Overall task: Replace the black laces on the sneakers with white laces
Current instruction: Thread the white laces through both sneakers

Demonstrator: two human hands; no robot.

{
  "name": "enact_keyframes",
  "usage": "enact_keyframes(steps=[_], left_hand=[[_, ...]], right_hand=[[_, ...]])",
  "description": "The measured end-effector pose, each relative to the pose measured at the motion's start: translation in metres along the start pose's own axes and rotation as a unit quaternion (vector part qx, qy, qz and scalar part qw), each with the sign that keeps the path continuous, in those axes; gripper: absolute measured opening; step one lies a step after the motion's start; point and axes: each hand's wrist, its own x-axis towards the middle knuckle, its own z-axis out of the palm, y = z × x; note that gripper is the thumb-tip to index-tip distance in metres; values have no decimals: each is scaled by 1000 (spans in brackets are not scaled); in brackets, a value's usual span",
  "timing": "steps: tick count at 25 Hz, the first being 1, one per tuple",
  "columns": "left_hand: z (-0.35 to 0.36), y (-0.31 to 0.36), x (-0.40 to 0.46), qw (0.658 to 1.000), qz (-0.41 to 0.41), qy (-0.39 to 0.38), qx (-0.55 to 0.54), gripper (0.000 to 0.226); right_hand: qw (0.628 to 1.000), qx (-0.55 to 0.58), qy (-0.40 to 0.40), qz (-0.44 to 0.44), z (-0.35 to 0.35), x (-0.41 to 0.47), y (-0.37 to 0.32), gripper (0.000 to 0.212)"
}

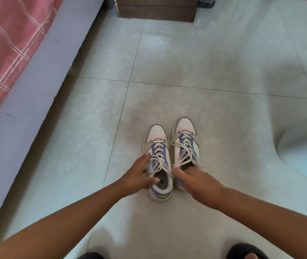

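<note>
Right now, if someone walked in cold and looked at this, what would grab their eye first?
Probably the pair of sneakers standing side by side on the pale tiled floor, both threaded with white laces. The left hand rests on the outer side of the left shoe while the right hand reaches into the collar of the right one. Next, the pink plaid bedding on the bed at upper left.

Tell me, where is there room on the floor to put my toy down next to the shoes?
Bare tile floor lies right of the right sneaker, ahead of both toes toward the wooden cabinet, and between the left sneaker and the bed. It is crowded at the sneaker heels, where the left hand and right hand are.
</note>
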Motion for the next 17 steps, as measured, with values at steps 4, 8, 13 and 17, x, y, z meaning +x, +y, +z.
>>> enact_keyframes(steps=[4,8,13,17], left_hand=[[13,0,3,994,-17,51,-93,79],[21,-3,3,993,-15,101,-52,76],[-3,13,7,998,1,42,-37,71],[-50,25,-8,978,-19,7,208,43]], right_hand=[[997,-9,-56,49,12,1,-26,70],[988,29,-33,150,29,-1,-59,58],[983,-24,35,178,16,17,-39,51],[987,-76,-33,137,-13,15,-7,56]])
